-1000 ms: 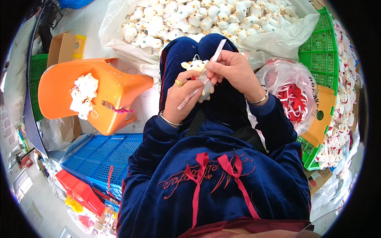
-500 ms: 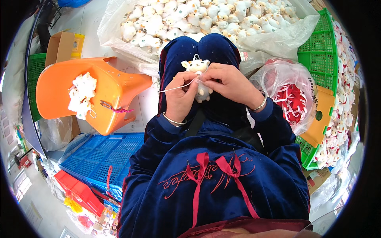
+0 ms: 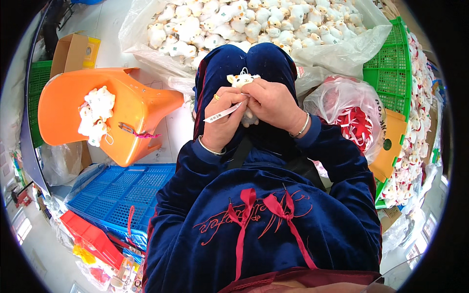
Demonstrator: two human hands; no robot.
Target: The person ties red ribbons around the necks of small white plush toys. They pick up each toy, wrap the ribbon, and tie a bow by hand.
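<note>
From my remote seat I see two bare hands meeting over one small plush toy (image 3: 236, 79), its fuzzy cream head topped by a thin loop, on a lap of blue velvet. The left hand (image 3: 221, 128) and right hand (image 3: 281, 105), fingers curled and tips pressed together, pinch one smooth, flat white ribbon (image 3: 222, 115); the toy's head shows just beyond the fingers, its grey body partly hidden between the hands. One curved orange plastic chair (image 3: 129, 95) bears fluffy toys (image 3: 100, 102); one crinkled clear bag (image 3: 337, 53) holds too many to count.
</note>
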